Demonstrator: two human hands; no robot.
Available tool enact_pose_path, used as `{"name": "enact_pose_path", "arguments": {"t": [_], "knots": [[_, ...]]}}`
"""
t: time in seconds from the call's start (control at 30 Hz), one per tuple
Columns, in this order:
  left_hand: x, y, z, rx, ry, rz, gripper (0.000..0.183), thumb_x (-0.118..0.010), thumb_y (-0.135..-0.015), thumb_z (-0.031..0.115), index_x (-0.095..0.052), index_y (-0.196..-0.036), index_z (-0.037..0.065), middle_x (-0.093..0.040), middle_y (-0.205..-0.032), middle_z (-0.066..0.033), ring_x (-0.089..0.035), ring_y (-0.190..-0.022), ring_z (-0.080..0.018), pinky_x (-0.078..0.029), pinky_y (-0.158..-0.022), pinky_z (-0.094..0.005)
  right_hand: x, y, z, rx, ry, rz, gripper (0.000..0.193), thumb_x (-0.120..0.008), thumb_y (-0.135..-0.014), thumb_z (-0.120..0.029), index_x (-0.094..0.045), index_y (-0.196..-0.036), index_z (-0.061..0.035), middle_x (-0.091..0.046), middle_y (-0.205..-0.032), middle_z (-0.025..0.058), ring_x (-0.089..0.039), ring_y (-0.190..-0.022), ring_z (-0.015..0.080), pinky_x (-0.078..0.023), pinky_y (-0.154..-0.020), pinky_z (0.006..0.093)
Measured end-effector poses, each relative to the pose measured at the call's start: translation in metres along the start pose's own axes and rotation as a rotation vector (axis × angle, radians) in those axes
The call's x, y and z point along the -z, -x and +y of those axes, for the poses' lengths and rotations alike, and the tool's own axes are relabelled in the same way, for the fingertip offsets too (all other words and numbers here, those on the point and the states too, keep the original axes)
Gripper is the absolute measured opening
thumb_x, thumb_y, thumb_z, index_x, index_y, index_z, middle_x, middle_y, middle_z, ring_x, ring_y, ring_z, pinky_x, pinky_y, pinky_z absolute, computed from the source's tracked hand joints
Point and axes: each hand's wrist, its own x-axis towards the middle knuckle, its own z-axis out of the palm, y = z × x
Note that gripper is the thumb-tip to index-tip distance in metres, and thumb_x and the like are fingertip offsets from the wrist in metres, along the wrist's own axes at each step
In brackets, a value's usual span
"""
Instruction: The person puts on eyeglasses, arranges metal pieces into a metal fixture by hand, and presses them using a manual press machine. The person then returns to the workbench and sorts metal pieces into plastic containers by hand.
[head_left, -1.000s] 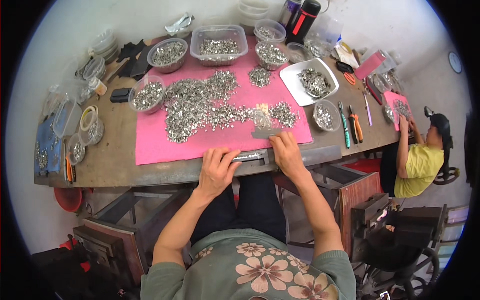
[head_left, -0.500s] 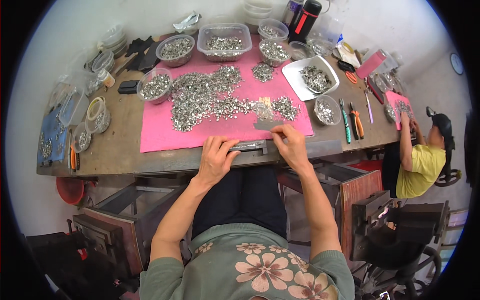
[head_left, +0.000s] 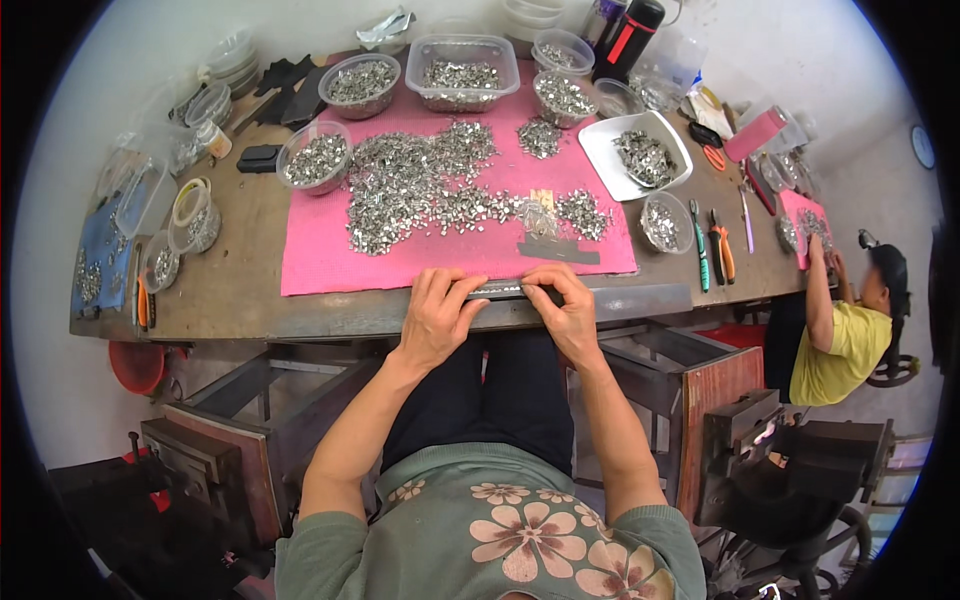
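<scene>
At the table's front edge, a narrow dark metal bar [head_left: 499, 291] carries a row of tiny shiny pieces. My left hand [head_left: 436, 312] grips its left end between thumb and fingers. On its right end, the thumb and fingertips of my right hand [head_left: 567, 312] are pinched together; whether they also hold a small piece is too small to tell. Just beyond the hands, a flat grey strip [head_left: 562, 252] lies on the pink mat [head_left: 325, 262]. A large heap of small silvery metal pieces [head_left: 395, 190] spreads over the mat, with a smaller pile [head_left: 583, 215] to its right.
Clear plastic tubs [head_left: 463, 98] of metal pieces line the mat's far side. A white tray [head_left: 597, 150] stands right, near a small tub [head_left: 665, 222], a green-handled tool [head_left: 700, 245] and orange-handled pliers [head_left: 722, 250]. Another person [head_left: 840, 330] works at the far right.
My right hand has come down and left from beside the grey strip to the bar's right end. The grey strip now shows whole. The view has shifted slightly.
</scene>
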Motion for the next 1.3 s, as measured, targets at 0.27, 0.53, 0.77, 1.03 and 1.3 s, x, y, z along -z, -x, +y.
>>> {"name": "enact_pose_path", "arguments": {"t": [0.27, 0.53, 0.77, 1.03, 1.3], "knots": [[0.000, -0.002, 0.001, -0.009, -0.005, 0.024, 0.033, -0.080, -0.078, 0.010, -0.070, -0.109, 0.006, -0.061, -0.100, -0.0102, -0.056, -0.091, -0.0304, -0.047, -0.080, -0.0402, 0.002, -0.004, -0.005, 0.141, 0.129, 0.006, 0.011, -0.072, -0.084, 0.002, -0.071, -0.094, -0.0018, -0.070, -0.094, 0.0090, -0.064, -0.087, 0.0242, -0.050, -0.077, 0.0343], [0.002, 0.002, 0.003, 0.006, 0.006, 0.014, 0.034, -0.077, -0.080, 0.011, -0.068, -0.112, 0.006, -0.057, -0.102, -0.0112, -0.055, -0.093, -0.0310, -0.045, -0.081, -0.0416, 0.012, 0.002, 0.004, 0.463, 0.434, -0.081, 0.024, -0.074, -0.081, -0.003, -0.070, -0.105, -0.0053, -0.066, -0.109, 0.0106, -0.063, -0.097, 0.0307, -0.046, -0.086, 0.0431], [0.032, -0.024, -0.027, 0.070, 0.096, 0.004, 0.039, -0.071, -0.088, 0.012, -0.062, -0.125, 0.004, -0.061, -0.113, -0.0161, -0.058, -0.105, -0.0359, -0.046, -0.093, -0.0453, 0.021, -0.030, -0.005, 0.510, 0.434, -0.123, 0.023, -0.071, -0.084, -0.004, -0.069, -0.107, -0.0032, -0.069, -0.097, 0.0095, -0.063, -0.090, 0.0268, -0.045, -0.083, 0.0417], [0.031, -0.098, -0.139, 0.151, -0.272, 0.008, 0.055, -0.074, -0.084, 0.009, -0.053, -0.134, 0.001, -0.051, -0.127, -0.0220, -0.051, -0.115, -0.0416, -0.045, -0.098, -0.0496, -0.097, -0.173, -0.002, 0.417, 0.389, -0.217, 0.027, -0.067, -0.086, -0.007, -0.065, -0.112, 0.0013, -0.062, -0.100, 0.0184, -0.060, -0.096, 0.0372, -0.050, -0.086, 0.0463], [0.033, -0.117, -0.159, 0.126, -0.159, 0.123, 0.011, -0.069, -0.085, 0.005, -0.068, -0.096, 0.003, -0.062, -0.092, -0.0148, -0.062, -0.090, -0.0352, -0.051, -0.080, -0.0441, -0.134, -0.207, 0.004, 0.406, 0.370, -0.155, 0.005, -0.068, -0.084, -0.006, -0.066, -0.087, -0.0019, -0.064, -0.086, 0.0171, -0.064, -0.083, 0.0379, -0.052, -0.076, 0.0474]]}}
